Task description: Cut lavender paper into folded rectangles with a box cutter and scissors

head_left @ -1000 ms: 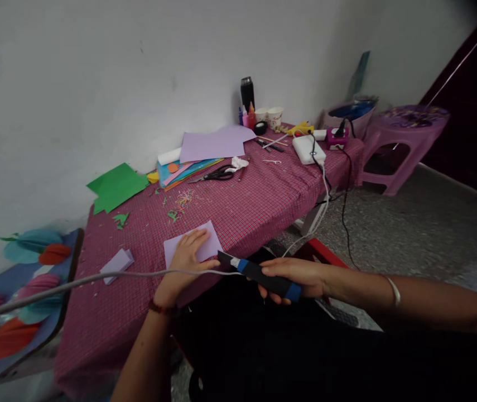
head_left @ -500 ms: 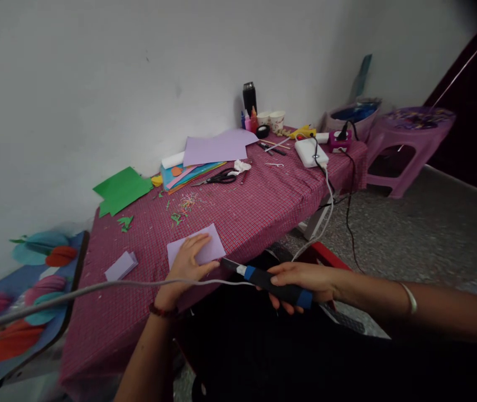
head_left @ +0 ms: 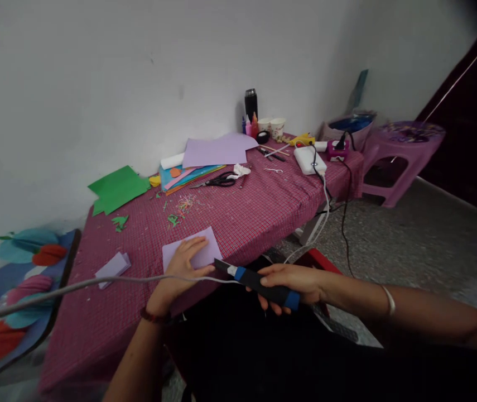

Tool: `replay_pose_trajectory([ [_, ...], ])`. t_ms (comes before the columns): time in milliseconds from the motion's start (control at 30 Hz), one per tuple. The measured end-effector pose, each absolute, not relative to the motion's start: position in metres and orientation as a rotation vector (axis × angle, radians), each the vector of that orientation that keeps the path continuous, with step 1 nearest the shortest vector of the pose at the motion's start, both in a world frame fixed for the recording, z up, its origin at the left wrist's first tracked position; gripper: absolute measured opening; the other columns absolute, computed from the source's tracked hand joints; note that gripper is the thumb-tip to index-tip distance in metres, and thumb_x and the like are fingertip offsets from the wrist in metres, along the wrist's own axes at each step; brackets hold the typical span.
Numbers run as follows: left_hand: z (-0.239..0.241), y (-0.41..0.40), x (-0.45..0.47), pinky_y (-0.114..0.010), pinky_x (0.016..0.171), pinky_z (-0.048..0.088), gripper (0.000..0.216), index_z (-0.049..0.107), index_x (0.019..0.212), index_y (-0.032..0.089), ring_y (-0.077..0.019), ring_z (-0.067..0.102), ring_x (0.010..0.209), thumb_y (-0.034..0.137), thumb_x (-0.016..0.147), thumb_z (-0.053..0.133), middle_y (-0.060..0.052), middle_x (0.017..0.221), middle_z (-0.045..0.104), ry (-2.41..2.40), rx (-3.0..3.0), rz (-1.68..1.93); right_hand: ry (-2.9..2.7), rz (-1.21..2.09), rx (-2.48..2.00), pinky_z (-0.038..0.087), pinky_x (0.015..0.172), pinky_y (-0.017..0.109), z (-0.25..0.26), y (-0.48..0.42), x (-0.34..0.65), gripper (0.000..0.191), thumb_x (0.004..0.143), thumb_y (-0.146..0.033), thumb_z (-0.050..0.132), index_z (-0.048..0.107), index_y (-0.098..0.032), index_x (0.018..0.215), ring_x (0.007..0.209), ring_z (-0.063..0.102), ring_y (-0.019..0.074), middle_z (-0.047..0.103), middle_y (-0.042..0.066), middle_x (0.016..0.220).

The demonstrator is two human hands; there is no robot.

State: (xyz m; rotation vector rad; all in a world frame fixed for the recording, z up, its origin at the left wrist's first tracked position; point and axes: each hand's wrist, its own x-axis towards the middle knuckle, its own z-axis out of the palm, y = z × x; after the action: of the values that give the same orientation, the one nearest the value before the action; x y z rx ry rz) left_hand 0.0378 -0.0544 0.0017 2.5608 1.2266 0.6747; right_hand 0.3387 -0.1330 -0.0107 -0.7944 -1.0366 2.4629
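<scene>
My left hand [head_left: 182, 272] lies flat with fingers apart on a folded-looking sheet of lilac paper [head_left: 206, 256] near the table's front edge. In my right hand [head_left: 289, 282] is a utility knife [head_left: 265, 286] with a black and blue handle. Its dark blade points left and its tip reaches the right edge of the lilac paper; I cannot tell whether it is inside a fold. A small stack of lilac paper pieces [head_left: 112, 268] sits left of my left hand. A grey cable passes across the view in front of my left wrist.
Scissors [head_left: 221, 179], a large lilac sheet [head_left: 215, 151], green paper [head_left: 121, 188] and paper scraps [head_left: 186, 204] lie on the checked tablecloth [head_left: 259, 209]. A white power bank-like box [head_left: 308, 160] with cables is at the right. A pink stool [head_left: 405, 151] stands beyond.
The camera view has shifted slightly, so everything appears a little further left. The knife still meets the paper's right edge, and my left hand still rests on the sheet.
</scene>
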Motion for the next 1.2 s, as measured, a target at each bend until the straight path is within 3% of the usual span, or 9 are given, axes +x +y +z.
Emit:
replay_pose_trajectory([
  [467, 0.012, -0.057, 0.037, -0.051, 0.108, 0.035, 0.037, 0.057, 0.125, 0.018, -0.0242, 0.051, 0.122, 0.031, 0.091, 0.049, -0.011, 0.128, 0.06, 1.178, 2.47, 0.658, -1.012, 2.489, -0.759, 0.048, 0.042, 0.017, -0.018, -0.136, 0.342, 0.038, 0.085, -0.037, 0.059, 0.058, -0.01, 0.112, 0.054, 0.065, 0.0111, 0.068, 0.007, 0.077],
  [667, 0.012, -0.058, 0.039, -0.051, 0.108, 0.035, 0.036, 0.058, 0.123, 0.019, -0.0238, 0.052, 0.12, 0.03, 0.09, 0.05, -0.01, 0.126, 0.061, 1.188, 2.464, 0.69, -1.004, 2.481, -0.766, 0.048, 0.041, 0.018, -0.02, -0.133, 0.341, 0.038, 0.085, -0.036, 0.059, 0.057, -0.01, 0.112, 0.054, 0.065, 0.0118, 0.068, 0.007, 0.077],
  [867, 0.008, -0.058, 0.04, -0.049, 0.104, 0.042, 0.048, 0.059, 0.123, 0.02, -0.0264, 0.052, 0.121, 0.042, 0.081, 0.065, -0.012, 0.128, 0.059, 1.253, 2.495, 0.746, -1.032, 2.466, -0.8, 0.046, 0.039, 0.017, -0.007, -0.122, 0.334, 0.036, 0.084, -0.036, 0.059, 0.058, -0.009, 0.108, 0.051, 0.063, 0.0113, 0.068, 0.006, 0.073],
  [1200, 0.008, -0.054, 0.038, -0.048, 0.103, 0.041, 0.041, 0.059, 0.121, 0.015, -0.0247, 0.053, 0.118, 0.041, 0.089, 0.054, -0.013, 0.125, 0.06, 1.286, 2.517, 0.675, -1.048, 2.538, -0.747, 0.046, 0.041, 0.017, -0.013, -0.132, 0.343, 0.042, 0.083, -0.036, 0.06, 0.057, -0.008, 0.114, 0.053, 0.064, 0.011, 0.068, 0.007, 0.075],
])
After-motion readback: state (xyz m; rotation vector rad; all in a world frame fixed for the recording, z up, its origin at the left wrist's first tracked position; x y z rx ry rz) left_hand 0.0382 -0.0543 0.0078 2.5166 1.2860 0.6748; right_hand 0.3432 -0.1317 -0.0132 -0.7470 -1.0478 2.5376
